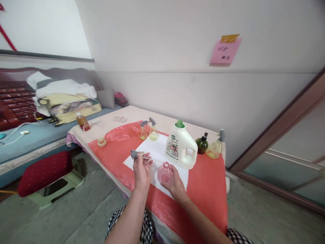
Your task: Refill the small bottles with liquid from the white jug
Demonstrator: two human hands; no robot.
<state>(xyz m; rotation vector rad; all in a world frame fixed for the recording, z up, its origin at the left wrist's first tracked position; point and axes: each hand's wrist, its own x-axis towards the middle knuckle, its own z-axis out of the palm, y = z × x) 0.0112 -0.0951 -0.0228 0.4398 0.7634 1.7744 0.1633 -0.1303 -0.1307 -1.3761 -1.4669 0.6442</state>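
Note:
My left hand is closed on a grey spray nozzle, whose thin dip tube points right toward the bottle. In my right hand is a pink transparent bottle, gripped round its right side, its neck open at the top. The tube's far end looks close to the bottle's mouth; I cannot tell if it touches. Beneath both hands lies a white cloth. Just behind the bottle stands a large white detergent jug with a side handle and green at its mouth.
Two spray bottles, one clear and one smaller, stand behind the cloth. A dark green pump bottle and another spray bottle stand right. Tape and an amber bottle are left. A red stool stands beside the table.

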